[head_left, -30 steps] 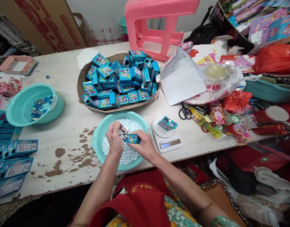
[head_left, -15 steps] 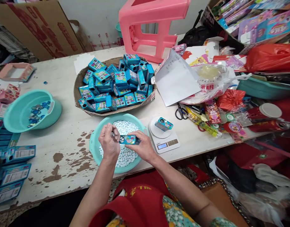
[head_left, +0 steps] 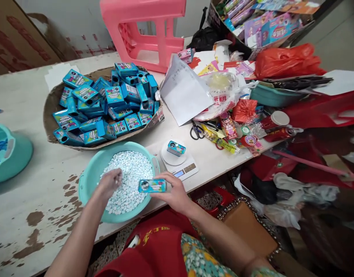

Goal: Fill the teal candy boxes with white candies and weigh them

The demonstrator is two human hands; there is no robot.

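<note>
My right hand (head_left: 175,192) holds a small blue candy tin (head_left: 153,186), its top with a round hole turned upward, over the right rim of a turquoise basin (head_left: 83,184). Pale white-blue candies (head_left: 129,165) fill much of that basin. Over the candies, at the left, is my left hand (head_left: 109,182), its fingers curled together; what is in them, if anything, is hidden. A second blue tin (head_left: 176,148) lies on a white digital scale (head_left: 184,167) just right of the basin.
Behind the basin, a cardboard tray (head_left: 50,115) holds many blue tins. Another turquoise tub (head_left: 24,154) stands at the left. Scissors (head_left: 196,131), a paper sheet (head_left: 185,92), plastic bags and wrappers crowd the right side. A pink stool (head_left: 162,38) lies at the back.
My left hand has moved away from the tin, left and down over the candies. The tin stays in my right hand. The view has swung to the right.
</note>
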